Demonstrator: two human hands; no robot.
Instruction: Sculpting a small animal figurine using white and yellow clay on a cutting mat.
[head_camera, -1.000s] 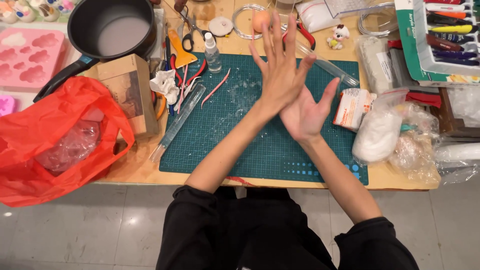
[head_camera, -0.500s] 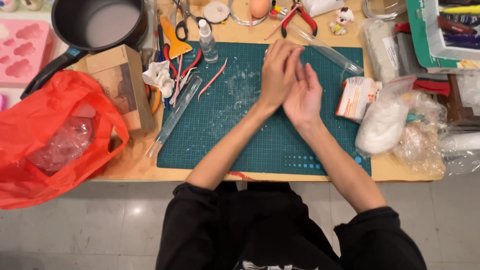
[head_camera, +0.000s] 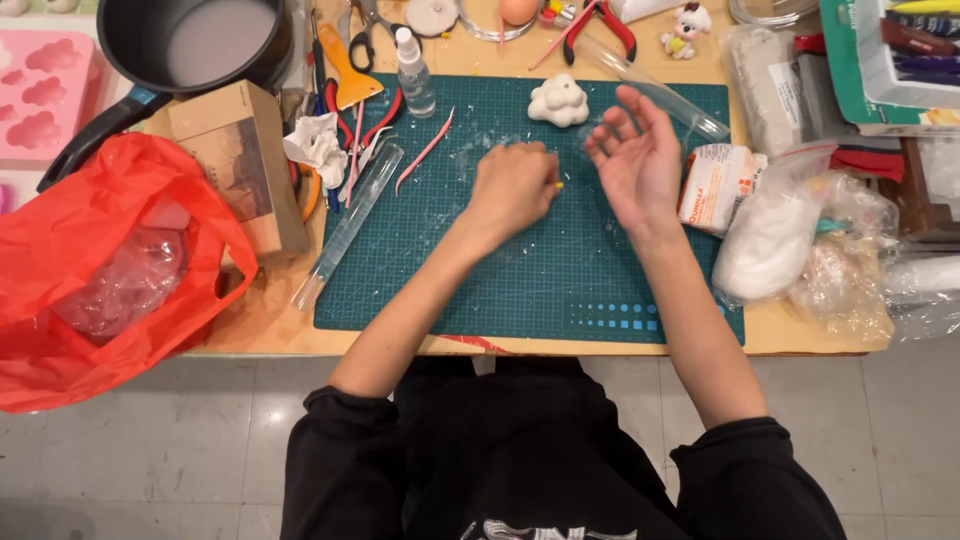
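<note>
My left hand (head_camera: 512, 186) rests on the green cutting mat (head_camera: 520, 290) with its fingers curled in. A tiny yellow speck shows at its fingertips; whether it is held I cannot tell. My right hand (head_camera: 634, 160) hovers just to the right, palm up, fingers spread, holding nothing. A white lumpy clay piece (head_camera: 558, 100) lies on the mat just beyond both hands, touching neither. White crumbs and smears dot the mat around the hands.
At the left are a red plastic bag (head_camera: 90, 270), a cardboard box (head_camera: 240, 150), a black pan (head_camera: 200, 40) and a pink mould (head_camera: 40, 90). A clear tube (head_camera: 350, 225), spray bottle (head_camera: 415, 75), pink sculpting tools and pliers (head_camera: 600, 20) lie by the mat. Bags of white material (head_camera: 770, 235) crowd the right.
My hands were pressed palm to palm over the mat and have come apart. The left has dropped curled onto the mat, the right has opened. The white clay piece now shows.
</note>
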